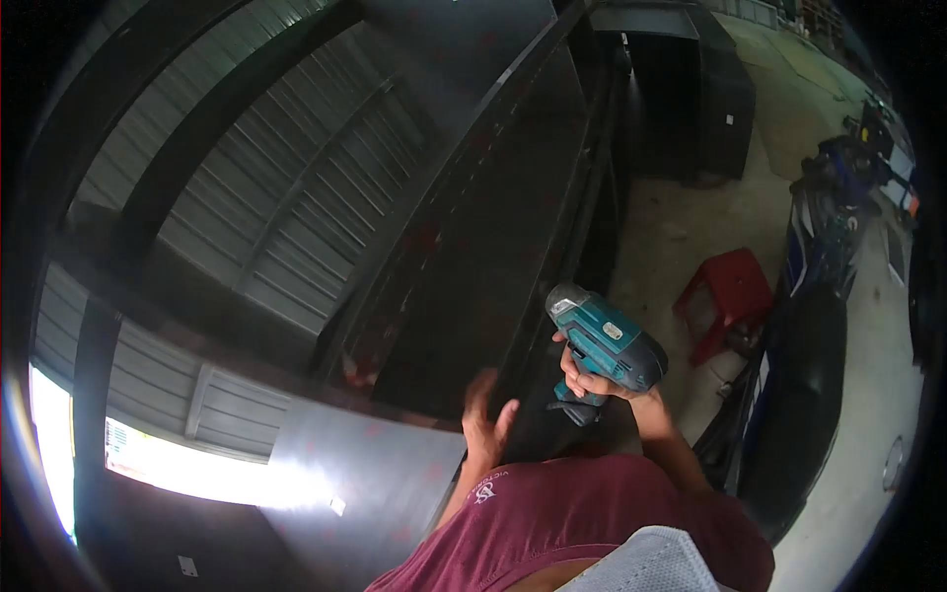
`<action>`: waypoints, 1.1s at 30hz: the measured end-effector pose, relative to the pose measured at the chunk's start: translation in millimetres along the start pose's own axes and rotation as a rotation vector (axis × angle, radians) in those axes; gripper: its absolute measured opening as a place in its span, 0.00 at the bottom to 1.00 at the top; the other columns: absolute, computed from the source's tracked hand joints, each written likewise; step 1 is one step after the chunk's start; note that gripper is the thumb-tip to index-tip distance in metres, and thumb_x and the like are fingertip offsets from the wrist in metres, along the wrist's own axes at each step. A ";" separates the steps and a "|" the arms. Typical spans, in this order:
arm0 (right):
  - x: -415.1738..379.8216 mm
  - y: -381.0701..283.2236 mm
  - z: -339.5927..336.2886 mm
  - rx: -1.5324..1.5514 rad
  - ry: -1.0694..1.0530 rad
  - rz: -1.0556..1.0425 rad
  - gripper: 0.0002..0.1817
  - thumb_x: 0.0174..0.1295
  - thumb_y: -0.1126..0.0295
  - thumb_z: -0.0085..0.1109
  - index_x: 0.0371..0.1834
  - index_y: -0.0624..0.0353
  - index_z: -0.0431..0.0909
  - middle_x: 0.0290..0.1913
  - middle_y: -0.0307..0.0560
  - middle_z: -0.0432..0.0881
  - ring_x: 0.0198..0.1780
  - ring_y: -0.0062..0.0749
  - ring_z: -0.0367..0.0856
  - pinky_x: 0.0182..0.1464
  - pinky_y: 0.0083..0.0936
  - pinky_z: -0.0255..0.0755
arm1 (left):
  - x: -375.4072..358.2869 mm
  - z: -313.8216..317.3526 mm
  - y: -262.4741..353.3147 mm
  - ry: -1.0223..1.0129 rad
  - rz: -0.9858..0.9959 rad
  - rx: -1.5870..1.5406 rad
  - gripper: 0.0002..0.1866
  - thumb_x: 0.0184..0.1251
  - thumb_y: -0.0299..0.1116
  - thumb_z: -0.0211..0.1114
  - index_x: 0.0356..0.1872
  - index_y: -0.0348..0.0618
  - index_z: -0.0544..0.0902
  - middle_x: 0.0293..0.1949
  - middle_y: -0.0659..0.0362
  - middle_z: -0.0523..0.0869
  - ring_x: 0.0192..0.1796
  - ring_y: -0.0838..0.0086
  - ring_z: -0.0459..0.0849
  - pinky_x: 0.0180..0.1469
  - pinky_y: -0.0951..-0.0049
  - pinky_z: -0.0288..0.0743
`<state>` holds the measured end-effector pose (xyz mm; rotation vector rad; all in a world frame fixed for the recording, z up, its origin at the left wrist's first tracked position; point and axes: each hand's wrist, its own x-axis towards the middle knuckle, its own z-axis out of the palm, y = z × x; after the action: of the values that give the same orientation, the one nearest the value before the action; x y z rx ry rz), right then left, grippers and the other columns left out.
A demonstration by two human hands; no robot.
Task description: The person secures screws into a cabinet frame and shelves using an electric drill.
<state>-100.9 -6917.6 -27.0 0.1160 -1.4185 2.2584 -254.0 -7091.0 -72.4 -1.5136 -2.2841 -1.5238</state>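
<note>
Drill [610, 338]: 1, blue-green and black, was above the long dark box [483, 261].
Right hand [590, 381]: gripped the drill.
Left hand [482, 426]: fingers were apart, near the box.
Stool [742, 286]: 1, red, stood on the floor [656, 232].
Motorbike [807, 385]: 1, blocked the way beside it.

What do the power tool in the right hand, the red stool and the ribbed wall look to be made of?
Power tool: teal and black housing, likely molded plastic with rubbery dark parts; the grey nose looks like metal.
Red stool: probably plastic, from its even color and one-piece molded shape.
Ribbed wall: likely sheet metal, grey with a dull sheen along its ridges.
</note>
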 end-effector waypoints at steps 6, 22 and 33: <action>-5.0 -41.8 -74.5 0.077 0.026 -0.107 0.30 0.49 0.76 0.60 0.58 0.63 0.61 0.29 0.41 0.73 0.27 0.22 0.73 0.30 0.22 0.70 | 66.0 64.9 -12.8 0.053 -0.039 0.153 0.27 0.56 0.36 0.65 0.56 0.35 0.69 0.60 0.47 0.68 0.66 0.55 0.61 0.65 0.60 0.53; 53.9 -82.2 -130.5 0.246 0.177 -0.141 0.37 0.48 0.57 0.65 0.58 0.59 0.58 0.27 0.42 0.68 0.21 0.28 0.70 0.25 0.28 0.67 | 72.4 104.4 -36.9 0.030 -0.199 0.023 0.25 0.57 0.34 0.63 0.56 0.39 0.70 0.61 0.48 0.68 0.65 0.55 0.62 0.65 0.60 0.54; 119.7 -117.0 -200.0 0.165 0.150 -0.158 0.37 0.46 0.57 0.66 0.56 0.62 0.61 0.25 0.42 0.68 0.19 0.27 0.70 0.22 0.25 0.68 | 155.0 148.6 -11.3 0.075 -0.264 -0.022 0.25 0.58 0.32 0.63 0.57 0.39 0.69 0.62 0.47 0.67 0.66 0.54 0.61 0.65 0.61 0.54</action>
<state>-122.5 -6661.1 14.8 0.1049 -1.1067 2.2001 -275.7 -6877.4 -85.3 -1.1740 -2.5121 -1.6358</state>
